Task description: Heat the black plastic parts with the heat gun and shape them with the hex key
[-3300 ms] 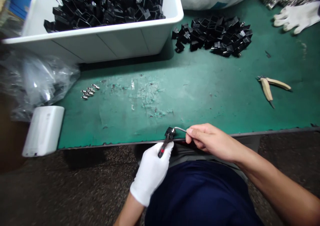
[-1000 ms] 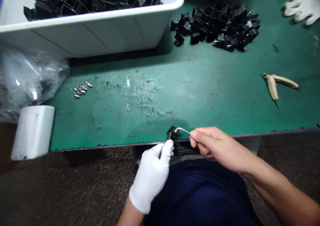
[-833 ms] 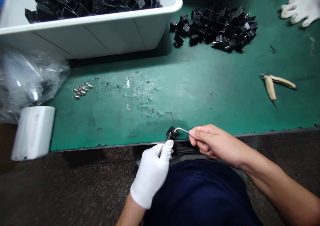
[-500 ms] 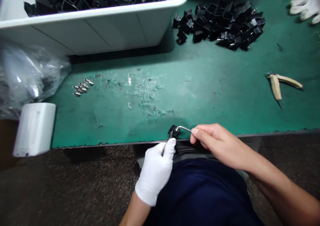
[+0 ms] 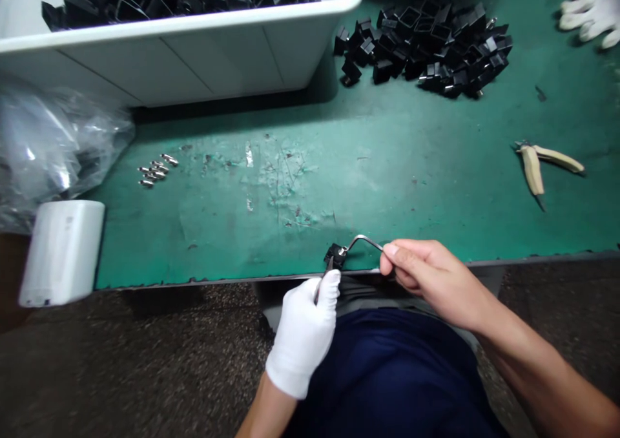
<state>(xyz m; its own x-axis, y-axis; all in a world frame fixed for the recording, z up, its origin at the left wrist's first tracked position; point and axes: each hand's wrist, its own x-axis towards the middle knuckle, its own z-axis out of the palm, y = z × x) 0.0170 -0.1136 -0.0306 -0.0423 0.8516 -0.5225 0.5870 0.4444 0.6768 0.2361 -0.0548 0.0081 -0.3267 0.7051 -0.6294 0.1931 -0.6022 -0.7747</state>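
Observation:
My left hand, in a white glove, is closed around a thin dark metal tool, whose tip reaches a small black plastic part at the table's front edge. The tool's kind is mostly hidden by the glove. A silvery metal fitting sits on the part's right side. My bare right hand pinches the long arm of a hex key. The key's bent short end meets the metal fitting; whether it sits inside, I cannot tell.
Black parts fill a white bin at the back left. A black pile lies right of it. Several metal fittings, a plastic bag and a white box are left. Cream-handled pliers and a glove lie right.
My right hand has shifted a little to the right. The hex key has turned, so its bend now stands higher and more of it shows. My left hand and the black part stay nearly in place.

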